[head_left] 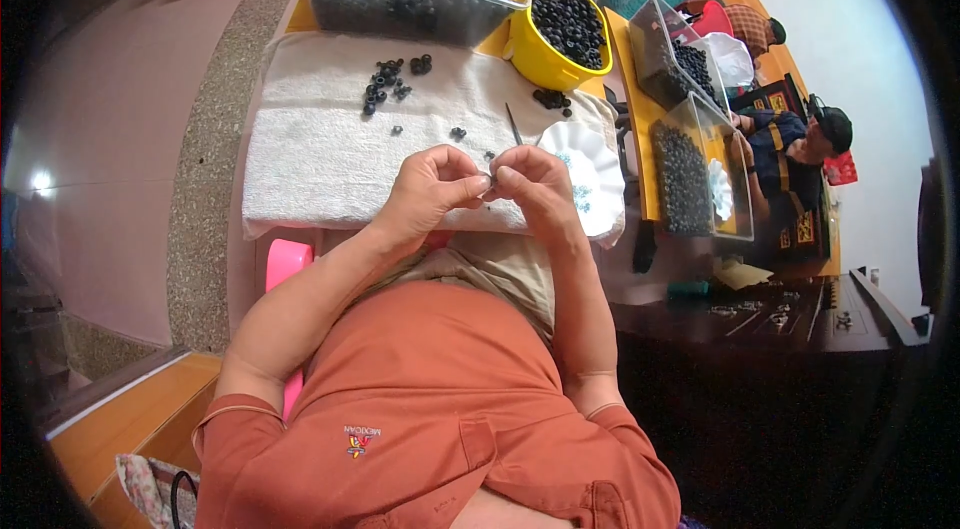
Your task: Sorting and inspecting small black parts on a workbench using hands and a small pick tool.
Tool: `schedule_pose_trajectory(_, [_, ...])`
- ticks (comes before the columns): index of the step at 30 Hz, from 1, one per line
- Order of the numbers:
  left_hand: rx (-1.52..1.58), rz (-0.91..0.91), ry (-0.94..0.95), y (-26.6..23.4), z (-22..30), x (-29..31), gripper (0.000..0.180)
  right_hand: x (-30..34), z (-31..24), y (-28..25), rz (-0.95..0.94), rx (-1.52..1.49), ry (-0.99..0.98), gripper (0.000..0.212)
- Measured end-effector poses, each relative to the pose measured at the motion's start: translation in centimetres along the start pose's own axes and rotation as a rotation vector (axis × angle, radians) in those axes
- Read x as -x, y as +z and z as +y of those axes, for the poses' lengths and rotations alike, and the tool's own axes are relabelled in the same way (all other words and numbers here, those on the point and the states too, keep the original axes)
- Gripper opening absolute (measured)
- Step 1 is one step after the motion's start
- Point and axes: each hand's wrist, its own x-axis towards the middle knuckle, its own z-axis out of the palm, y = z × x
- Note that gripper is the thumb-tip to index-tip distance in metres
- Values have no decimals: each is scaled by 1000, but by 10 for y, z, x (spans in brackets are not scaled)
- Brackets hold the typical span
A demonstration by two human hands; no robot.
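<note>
My left hand (pixel 432 187) and my right hand (pixel 533 187) meet above the near edge of a white towel (pixel 310 144), fingertips pinched together. Between the fingertips sits a small dark bead (pixel 489 184), mostly hidden. A thin dark needle (pixel 512 123) sticks up from my right hand's fingers. Loose black beads (pixel 385 84) lie scattered on the towel beyond my hands. Next to my right hand lies a white scalloped plate (pixel 590 164).
A clear bin (pixel 400 4) and a yellow bowl (pixel 535 54) full of black beads stand at the towel's far edge. More clear bins (pixel 690 179) sit to the right, where another person (pixel 800 144) sits. A pink stool (pixel 285 264) is under my left arm.
</note>
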Motion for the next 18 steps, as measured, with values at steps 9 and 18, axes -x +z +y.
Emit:
schedule_pose_trajectory(9, [-53, -5, 32, -1, -4, 0, 13, 1, -4, -4, -36, 43, 59, 14])
schedule_pose_trajectory(18, [-129, -33, 20, 2, 1, 2, 14, 4, -11, -9, -90, 75, 99, 12])
